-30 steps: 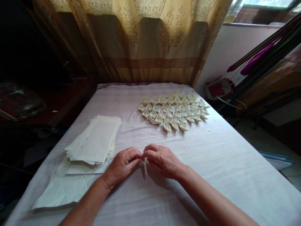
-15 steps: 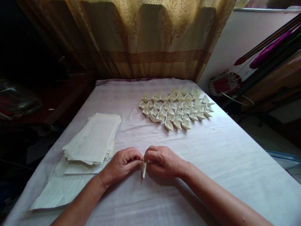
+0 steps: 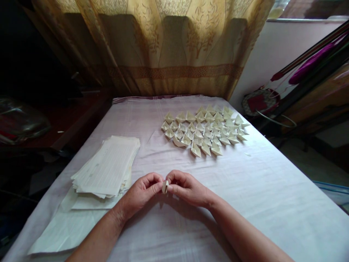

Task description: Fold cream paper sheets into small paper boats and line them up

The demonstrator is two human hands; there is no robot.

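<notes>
left hand [image 3: 144,191]: bare | left wrist [image 3: 120,213]: finely creased | right hand [image 3: 189,190]: bare | forearms [image 3: 242,225]: bare, tapering toward wrists

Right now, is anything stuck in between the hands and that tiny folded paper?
No, nothing visible is in the way. The left hand and right hand both pinch the folded paper. The paper boats lie farther away, and the paper stack is off to the left.

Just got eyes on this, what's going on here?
A person's left hand and right hand pinch a small folded paper piece between them, over a pale cloth. Folded paper boats sit clustered beyond, toward the right; a stack of paper sheets lies at left.
</notes>
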